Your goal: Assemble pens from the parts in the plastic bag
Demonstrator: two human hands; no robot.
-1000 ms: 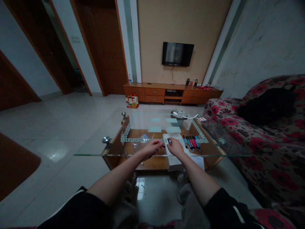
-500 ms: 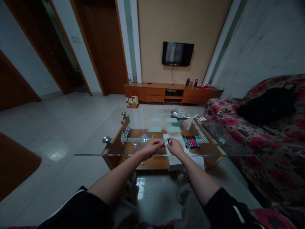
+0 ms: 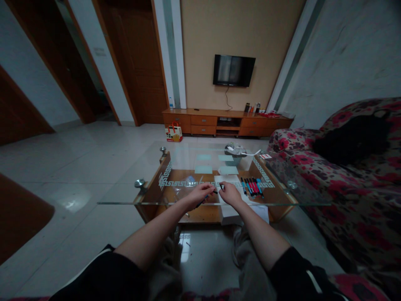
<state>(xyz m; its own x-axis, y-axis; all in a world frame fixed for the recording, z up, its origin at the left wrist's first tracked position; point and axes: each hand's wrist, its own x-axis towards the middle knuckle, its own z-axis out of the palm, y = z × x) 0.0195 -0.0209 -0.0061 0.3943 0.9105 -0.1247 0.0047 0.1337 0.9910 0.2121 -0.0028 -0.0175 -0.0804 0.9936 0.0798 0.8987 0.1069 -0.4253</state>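
Above the near part of the glass coffee table (image 3: 125, 184), my left hand (image 3: 202, 194) is closed around a marker. The marker's blue body (image 3: 198, 204) shows below the palm, and its dark end (image 3: 215, 192) points toward my other hand. A short gap away, my right hand (image 3: 230, 194) pinches a small black piece (image 3: 222, 186) that looks like a pen cap; the fingers hide part of it. Several markers (image 3: 251, 187), blue, red and black, lie side by side on the glass to the right of my right hand.
A clear plastic bag (image 3: 183, 188) lies left of my hands. White boxes or papers (image 3: 230, 213) are under the glass. Farther back stands a basket (image 3: 234, 156) holding crumpled plastic. A flowered sofa (image 3: 360, 217) borders the right side, with a TV cabinet (image 3: 203, 121) beyond.
Hardly anything differs. My right hand has shifted very slightly left, while my left hand and the row of markers stay in place.
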